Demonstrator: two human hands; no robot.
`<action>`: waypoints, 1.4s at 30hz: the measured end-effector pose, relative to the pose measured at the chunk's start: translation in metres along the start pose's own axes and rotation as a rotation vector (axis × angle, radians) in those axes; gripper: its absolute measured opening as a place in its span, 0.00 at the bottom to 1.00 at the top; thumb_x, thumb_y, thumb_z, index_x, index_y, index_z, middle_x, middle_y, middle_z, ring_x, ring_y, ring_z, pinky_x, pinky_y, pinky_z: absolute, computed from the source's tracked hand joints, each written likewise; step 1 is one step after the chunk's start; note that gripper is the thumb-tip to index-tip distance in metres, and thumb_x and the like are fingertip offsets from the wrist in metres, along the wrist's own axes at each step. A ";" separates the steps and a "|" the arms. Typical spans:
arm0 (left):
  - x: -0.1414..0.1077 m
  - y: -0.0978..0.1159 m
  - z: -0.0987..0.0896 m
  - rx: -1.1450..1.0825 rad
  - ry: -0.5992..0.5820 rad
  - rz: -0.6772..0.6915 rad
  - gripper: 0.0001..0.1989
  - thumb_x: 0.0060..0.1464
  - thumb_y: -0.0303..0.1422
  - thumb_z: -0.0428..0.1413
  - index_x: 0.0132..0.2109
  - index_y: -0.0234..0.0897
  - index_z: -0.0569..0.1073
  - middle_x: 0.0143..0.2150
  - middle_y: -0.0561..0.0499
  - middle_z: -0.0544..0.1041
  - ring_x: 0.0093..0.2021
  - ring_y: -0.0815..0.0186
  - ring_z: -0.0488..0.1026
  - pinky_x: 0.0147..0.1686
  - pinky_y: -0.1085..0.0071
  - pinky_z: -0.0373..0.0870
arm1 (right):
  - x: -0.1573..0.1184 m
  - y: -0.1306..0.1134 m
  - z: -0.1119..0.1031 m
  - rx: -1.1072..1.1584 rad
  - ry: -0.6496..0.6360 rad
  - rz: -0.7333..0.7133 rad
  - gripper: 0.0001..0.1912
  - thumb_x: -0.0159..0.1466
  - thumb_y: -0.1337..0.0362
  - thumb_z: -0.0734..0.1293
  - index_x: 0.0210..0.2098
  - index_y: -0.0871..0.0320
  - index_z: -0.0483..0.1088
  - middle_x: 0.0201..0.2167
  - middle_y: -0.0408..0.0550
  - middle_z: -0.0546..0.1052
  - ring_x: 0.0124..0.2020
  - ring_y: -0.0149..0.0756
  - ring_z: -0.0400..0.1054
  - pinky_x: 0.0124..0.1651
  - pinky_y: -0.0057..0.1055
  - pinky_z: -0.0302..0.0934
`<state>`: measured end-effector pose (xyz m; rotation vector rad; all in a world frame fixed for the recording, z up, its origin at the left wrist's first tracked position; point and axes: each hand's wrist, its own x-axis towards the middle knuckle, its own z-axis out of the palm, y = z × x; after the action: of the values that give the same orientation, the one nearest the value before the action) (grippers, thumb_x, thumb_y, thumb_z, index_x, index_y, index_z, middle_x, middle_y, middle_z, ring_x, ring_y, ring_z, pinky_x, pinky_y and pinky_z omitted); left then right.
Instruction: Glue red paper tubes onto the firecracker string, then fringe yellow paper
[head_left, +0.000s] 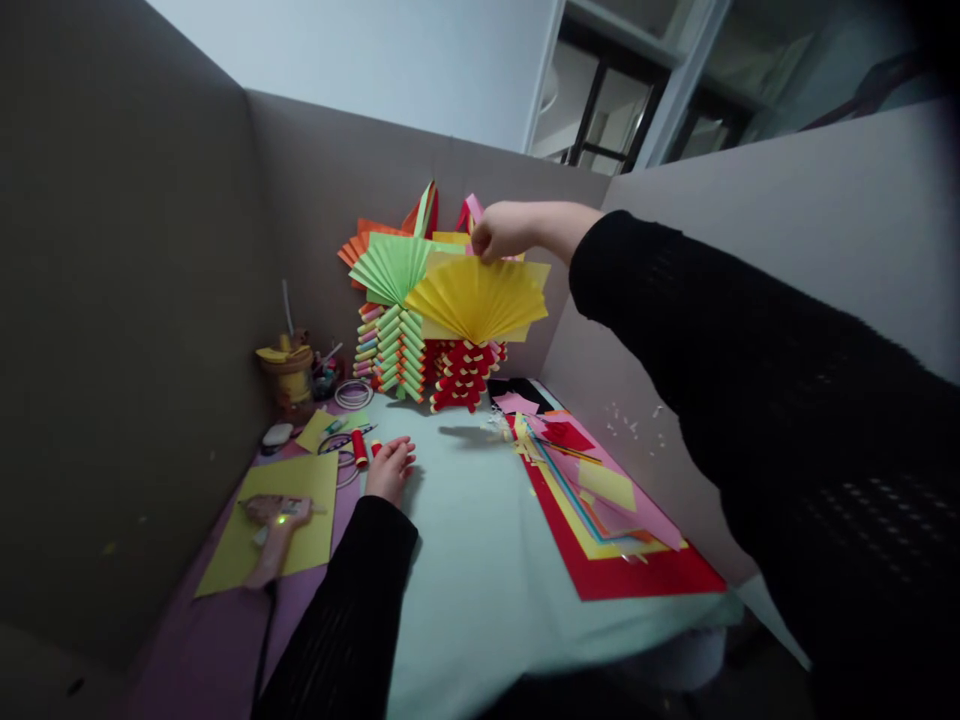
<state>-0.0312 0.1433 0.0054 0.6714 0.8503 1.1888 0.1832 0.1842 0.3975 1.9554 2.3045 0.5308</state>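
Note:
My right hand (504, 230) is closed at the top edge of a yellow pleated paper fan (480, 295), pinching it. Below the fan hangs a bundle of red paper rolls with pale ends (463, 377), its lower end above the table. My left hand (390, 468) lies low over the table with its fingers apart and nothing in it, beside a red roll (359, 449). Behind the yellow fan, to its left, a green pleated fan (395, 265) with green and orange rolls (400, 350) hangs at the back panel, with an orange fan (367, 240) partly behind it.
A pink glue gun (277, 525) lies on yellow paper (319, 480) at the left, its cord running forward. Behind it stands a pot (289, 380). Coloured sheets (555, 540) are stacked at the right. Grey panels (300, 170) surround the table (465, 600).

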 end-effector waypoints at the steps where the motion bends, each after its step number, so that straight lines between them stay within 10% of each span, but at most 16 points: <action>1: 0.000 0.000 0.000 0.001 -0.003 0.001 0.19 0.36 0.36 0.67 0.38 0.34 0.75 0.36 0.49 0.76 0.29 0.71 0.71 0.28 0.76 0.63 | -0.001 -0.003 0.000 0.016 -0.003 -0.022 0.14 0.56 0.67 0.70 0.44 0.58 0.75 0.39 0.49 0.76 0.39 0.43 0.70 0.41 0.36 0.63; 19: 0.012 -0.002 -0.005 -0.044 0.084 0.221 0.18 0.36 0.37 0.65 0.36 0.36 0.73 0.35 0.50 0.74 0.33 0.71 0.70 0.32 0.75 0.64 | -0.012 -0.009 -0.002 0.088 -0.031 -0.054 0.11 0.57 0.62 0.69 0.40 0.56 0.73 0.37 0.47 0.75 0.38 0.40 0.68 0.36 0.33 0.59; 33: 0.011 -0.006 -0.004 -0.115 0.049 0.172 0.16 0.40 0.37 0.64 0.36 0.35 0.73 0.35 0.49 0.74 0.31 0.71 0.70 0.32 0.74 0.65 | -0.100 -0.007 -0.024 0.211 -0.219 -0.140 0.03 0.62 0.70 0.65 0.34 0.57 0.70 0.30 0.44 0.70 0.35 0.36 0.66 0.38 0.32 0.60; 36: 0.009 -0.005 -0.003 -0.120 0.032 0.156 0.16 0.40 0.37 0.64 0.37 0.35 0.73 0.34 0.50 0.74 0.31 0.71 0.71 0.32 0.75 0.64 | -0.082 -0.004 0.004 0.307 -0.276 -0.183 0.03 0.60 0.70 0.65 0.34 0.57 0.70 0.32 0.44 0.71 0.35 0.37 0.66 0.37 0.31 0.60; 42: 0.010 -0.003 -0.003 -0.148 0.050 0.181 0.15 0.45 0.42 0.60 0.37 0.37 0.71 0.37 0.48 0.75 0.41 0.65 0.75 0.37 0.71 0.66 | -0.034 -0.048 0.128 0.415 -0.515 -0.301 0.06 0.55 0.71 0.65 0.33 0.56 0.69 0.28 0.42 0.71 0.27 0.33 0.62 0.27 0.28 0.55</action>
<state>-0.0310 0.1518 -0.0009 0.6091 0.7456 1.4221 0.1796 0.1727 0.2569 1.5654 2.4005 -0.4580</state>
